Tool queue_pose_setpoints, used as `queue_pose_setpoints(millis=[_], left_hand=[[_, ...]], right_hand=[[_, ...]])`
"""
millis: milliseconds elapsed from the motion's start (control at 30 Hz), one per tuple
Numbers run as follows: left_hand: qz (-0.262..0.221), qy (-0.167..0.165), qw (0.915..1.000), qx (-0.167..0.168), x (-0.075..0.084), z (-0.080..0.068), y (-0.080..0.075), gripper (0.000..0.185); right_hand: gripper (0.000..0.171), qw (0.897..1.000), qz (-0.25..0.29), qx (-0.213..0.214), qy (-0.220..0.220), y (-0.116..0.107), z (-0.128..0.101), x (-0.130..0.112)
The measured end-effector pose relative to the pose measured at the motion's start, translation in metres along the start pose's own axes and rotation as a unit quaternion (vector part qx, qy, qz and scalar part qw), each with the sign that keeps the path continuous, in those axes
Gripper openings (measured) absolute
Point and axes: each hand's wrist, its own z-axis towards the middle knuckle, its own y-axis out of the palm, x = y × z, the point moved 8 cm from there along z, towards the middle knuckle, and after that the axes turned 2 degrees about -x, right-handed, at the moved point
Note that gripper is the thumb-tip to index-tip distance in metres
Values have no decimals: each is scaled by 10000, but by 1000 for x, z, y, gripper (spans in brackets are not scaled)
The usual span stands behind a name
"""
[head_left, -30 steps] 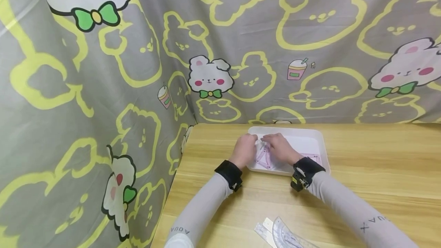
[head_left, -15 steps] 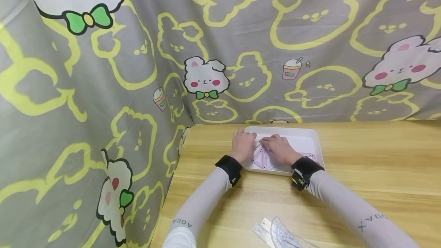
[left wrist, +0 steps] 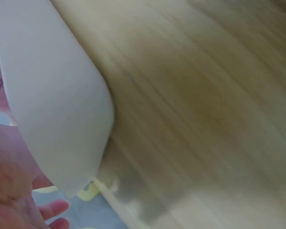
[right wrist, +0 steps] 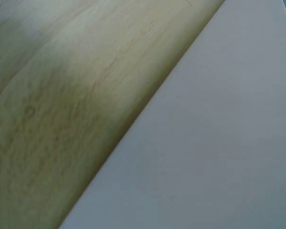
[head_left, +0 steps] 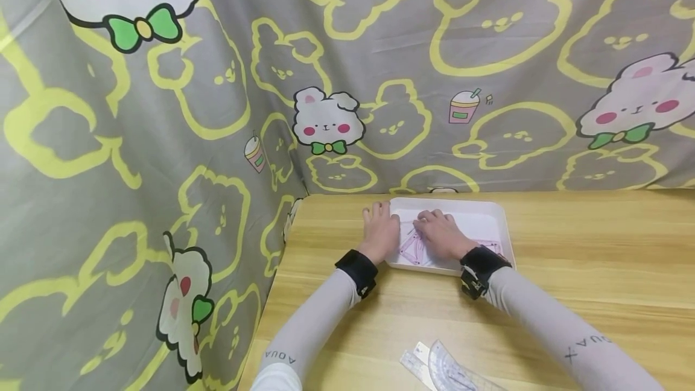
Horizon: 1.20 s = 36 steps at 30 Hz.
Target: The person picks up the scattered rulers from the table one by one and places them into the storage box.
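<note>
The wooden table [head_left: 570,270] carries your white tray [head_left: 502,225] at its far middle; inside lie pink set squares [head_left: 411,250] — your work sits there. Your left hand [head_left: 380,231] rests at the tray's left rim, fingers fairly straight; your right hand [head_left: 441,234] lies over the squares — whether it pinches one, I cannot tell. A protractor [head_left: 450,373] and ruler [head_left: 414,364] already lie near you; by my judgement, part is out, the squares remain.

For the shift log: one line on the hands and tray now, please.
left hand: resting at tray's left edge | right hand: on pink set squares in white tray | grip: unclear
</note>
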Motion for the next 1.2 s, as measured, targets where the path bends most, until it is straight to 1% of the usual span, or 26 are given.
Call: queue_pose_setpoints(millis=[100,200,367,433,533,633,800,933,1100,1200], left_hand=[[-100,-143,9997,-159,-4,0,6,25],[-148,-194,9995,-207,-7,0,9,26],[-371,-305,9988,44,-9,-1,7,30],[-450,-381,9982,53,-10,0,8,31],[-530,-475,9974,-52,-11,1,12,33],[-739,-515,9958,-178,-11,1,16,30],[-1154,-473,9919,-231,-9,-1,18,27],[-1394,-377,9894,-163,-8,-6,15,27],[-1575,-332,9870,5,-13,-12,13,28],[-1842,-258,9823,204,-13,-14,9,31]], right_hand=[[35,10000,46,-36,8,0,0,1],[35,10000,76,-57,20,-1,-1,1],[37,9999,26,-69,89,-2,-5,3],[37,9999,-1,-73,102,-3,-7,3],[36,9999,-52,-82,95,-3,-9,3],[35,9999,-81,-92,103,-2,-11,2],[35,9997,-112,-131,161,-3,-15,3],[36,9998,-5,-70,159,-3,-16,1],[37,9996,119,170,191,-8,-19,-1],[40,9988,176,314,318,-18,-26,1]])
